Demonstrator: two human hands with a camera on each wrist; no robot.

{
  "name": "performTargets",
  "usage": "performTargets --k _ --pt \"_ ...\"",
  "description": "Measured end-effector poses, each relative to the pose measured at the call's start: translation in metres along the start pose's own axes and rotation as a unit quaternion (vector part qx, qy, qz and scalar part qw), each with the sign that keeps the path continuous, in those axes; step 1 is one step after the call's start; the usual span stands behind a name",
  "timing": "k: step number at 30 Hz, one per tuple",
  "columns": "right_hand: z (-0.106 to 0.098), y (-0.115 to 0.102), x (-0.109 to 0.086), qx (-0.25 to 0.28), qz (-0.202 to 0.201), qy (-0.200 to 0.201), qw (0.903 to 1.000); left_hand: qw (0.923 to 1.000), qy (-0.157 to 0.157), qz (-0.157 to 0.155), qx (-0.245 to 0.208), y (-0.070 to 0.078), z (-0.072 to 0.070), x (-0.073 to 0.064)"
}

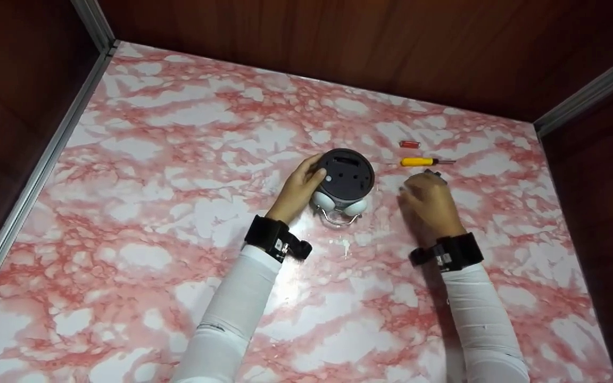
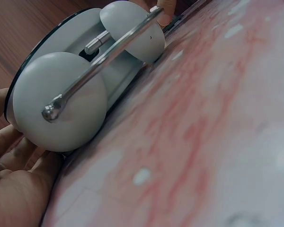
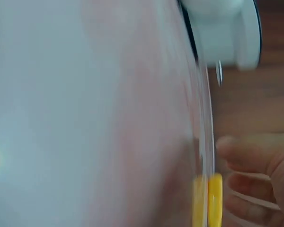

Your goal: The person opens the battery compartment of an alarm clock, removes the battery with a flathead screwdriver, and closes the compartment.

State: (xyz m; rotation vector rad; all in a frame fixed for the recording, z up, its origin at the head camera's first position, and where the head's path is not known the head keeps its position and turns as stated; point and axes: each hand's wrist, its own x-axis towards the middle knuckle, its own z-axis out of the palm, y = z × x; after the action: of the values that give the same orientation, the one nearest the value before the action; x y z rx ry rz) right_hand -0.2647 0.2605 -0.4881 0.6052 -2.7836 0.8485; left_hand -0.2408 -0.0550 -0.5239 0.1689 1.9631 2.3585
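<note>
In the head view, my left hand (image 1: 300, 186) is gripping the side of the clock (image 1: 346, 187), which is lying back-up on the table (image 1: 179, 170). I seem to be steadying it; the next move is probably calling for that same hold and a light right-hand reach. To its right, my right hand (image 1: 430, 201) is hanging released, and a screwdriver (image 1: 417, 161) is lying beyond. Marbled pink is spreading under the clock; brown panels (image 1: 328, 42) are standing behind it. In the left wrist view, my fingers are cupping its edge beside a bell (image 2: 61, 99). In the right wrist view, my loosely bent fingers are showing nothing held.
</note>
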Motion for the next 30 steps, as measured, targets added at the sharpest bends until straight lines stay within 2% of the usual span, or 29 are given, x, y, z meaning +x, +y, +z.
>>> performTargets --k 3,5,10,22,30 --pt "-0.01 0.013 0.003 -0.008 0.046 0.041 0.9981 1.0 0.003 -0.001 0.008 0.001 0.0 -0.001" --pt "-0.016 0.018 0.005 -0.012 0.091 0.057 0.9942 0.9999 0.003 0.0 0.014 0.001 -0.001 -0.001" --pt "-0.025 0.028 0.014 -0.028 0.143 0.067 0.987 0.9997 0.003 0.015 0.017 0.001 -0.003 0.0" --pt "-0.023 0.033 0.025 -0.017 0.161 0.023 0.9866 0.9999 0.007 0.002 0.009 0.001 -0.001 -0.001" --pt "-0.022 0.035 0.026 -0.019 0.174 0.009 0.9845 0.9999 0.004 -0.002 0.014 0.001 -0.001 0.0"
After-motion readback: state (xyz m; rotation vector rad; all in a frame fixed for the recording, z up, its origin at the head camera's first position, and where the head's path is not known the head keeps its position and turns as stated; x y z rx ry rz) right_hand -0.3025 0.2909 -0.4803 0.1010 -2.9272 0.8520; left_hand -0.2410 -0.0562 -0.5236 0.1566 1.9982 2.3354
